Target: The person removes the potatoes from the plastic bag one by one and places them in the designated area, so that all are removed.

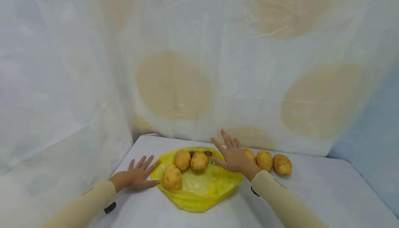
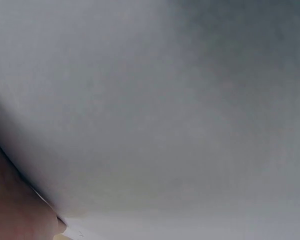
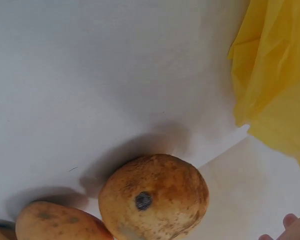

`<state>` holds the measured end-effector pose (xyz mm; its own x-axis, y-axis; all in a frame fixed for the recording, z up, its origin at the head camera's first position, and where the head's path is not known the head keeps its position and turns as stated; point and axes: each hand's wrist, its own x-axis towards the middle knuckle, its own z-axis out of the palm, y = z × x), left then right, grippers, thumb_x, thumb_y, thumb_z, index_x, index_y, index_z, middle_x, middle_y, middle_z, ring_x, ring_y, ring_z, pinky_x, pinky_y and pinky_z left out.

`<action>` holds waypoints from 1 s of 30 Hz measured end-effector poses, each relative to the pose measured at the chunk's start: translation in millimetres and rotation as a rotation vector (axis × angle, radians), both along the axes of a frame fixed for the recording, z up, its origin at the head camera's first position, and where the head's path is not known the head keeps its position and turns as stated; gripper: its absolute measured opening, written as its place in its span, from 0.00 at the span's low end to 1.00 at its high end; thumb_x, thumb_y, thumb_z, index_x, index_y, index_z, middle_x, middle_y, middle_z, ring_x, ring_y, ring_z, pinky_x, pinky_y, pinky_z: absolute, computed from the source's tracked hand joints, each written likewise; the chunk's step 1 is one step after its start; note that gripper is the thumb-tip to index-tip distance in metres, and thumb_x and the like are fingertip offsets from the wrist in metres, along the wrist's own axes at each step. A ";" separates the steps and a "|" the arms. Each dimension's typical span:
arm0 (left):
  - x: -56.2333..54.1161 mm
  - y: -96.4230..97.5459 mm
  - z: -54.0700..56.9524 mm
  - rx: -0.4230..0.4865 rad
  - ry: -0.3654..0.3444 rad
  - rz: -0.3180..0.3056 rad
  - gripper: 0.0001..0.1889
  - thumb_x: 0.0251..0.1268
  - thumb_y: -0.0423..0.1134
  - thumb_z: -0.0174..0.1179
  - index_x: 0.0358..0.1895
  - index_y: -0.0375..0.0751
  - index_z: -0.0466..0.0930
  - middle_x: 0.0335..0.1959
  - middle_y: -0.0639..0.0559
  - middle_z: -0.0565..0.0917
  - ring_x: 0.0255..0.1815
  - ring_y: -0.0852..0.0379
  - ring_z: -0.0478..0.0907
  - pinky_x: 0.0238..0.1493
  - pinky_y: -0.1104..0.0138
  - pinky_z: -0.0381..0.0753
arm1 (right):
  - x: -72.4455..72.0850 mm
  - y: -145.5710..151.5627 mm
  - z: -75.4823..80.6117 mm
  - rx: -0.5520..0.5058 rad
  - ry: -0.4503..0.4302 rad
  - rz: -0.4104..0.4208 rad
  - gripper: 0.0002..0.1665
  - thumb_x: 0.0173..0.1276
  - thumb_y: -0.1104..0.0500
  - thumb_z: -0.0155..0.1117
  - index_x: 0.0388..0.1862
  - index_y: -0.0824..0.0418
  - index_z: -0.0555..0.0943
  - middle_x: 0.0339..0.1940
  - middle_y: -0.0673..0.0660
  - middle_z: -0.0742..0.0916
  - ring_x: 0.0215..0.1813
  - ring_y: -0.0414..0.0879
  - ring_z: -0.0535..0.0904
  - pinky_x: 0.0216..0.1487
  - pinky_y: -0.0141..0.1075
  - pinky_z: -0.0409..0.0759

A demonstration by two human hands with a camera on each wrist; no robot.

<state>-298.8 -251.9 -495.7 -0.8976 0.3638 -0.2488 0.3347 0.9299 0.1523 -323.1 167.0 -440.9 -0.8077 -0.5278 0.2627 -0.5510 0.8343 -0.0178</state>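
Observation:
A yellow plastic bag (image 1: 199, 202) lies spread on the white table, with three potatoes on it: one at the left (image 1: 171, 178), one behind it (image 1: 182, 159) and another beside that (image 1: 198, 163). At the bag's left edge, my left hand (image 1: 138, 176) lies with straight, spread fingers, thumb tip close to the front potato. My right hand (image 1: 233, 156) is spread over the bag's right side, holding nothing; whether it touches the plastic I cannot tell. In the left wrist view only part of the hand (image 2: 22, 217) shows, beside a pale surface.
Right of the right hand, potatoes stand in a row: one partly hidden (image 1: 249, 154), a middle one (image 1: 264, 161) and an end one (image 1: 282, 164). The right wrist view shows a potato (image 3: 155, 200) with a dark spot. A pale curtain (image 1: 243, 82) with tan circles hangs behind the table.

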 end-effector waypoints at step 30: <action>-2.0 -2.5 -3.2 0.005 -0.013 0.007 0.50 0.57 0.82 0.40 0.80 0.61 0.46 0.82 0.41 0.40 0.80 0.31 0.36 0.67 0.27 0.27 | 1.7 -27.3 -8.4 0.049 -0.022 0.091 0.44 0.72 0.27 0.41 0.81 0.42 0.50 0.83 0.65 0.45 0.79 0.64 0.53 0.74 0.65 0.52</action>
<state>-300.8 -254.4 -498.9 -0.8969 0.3586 -0.2590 0.3258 0.9315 0.1614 -321.4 139.7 -449.3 -0.7612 -0.6107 0.2180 -0.6242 0.7812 0.0089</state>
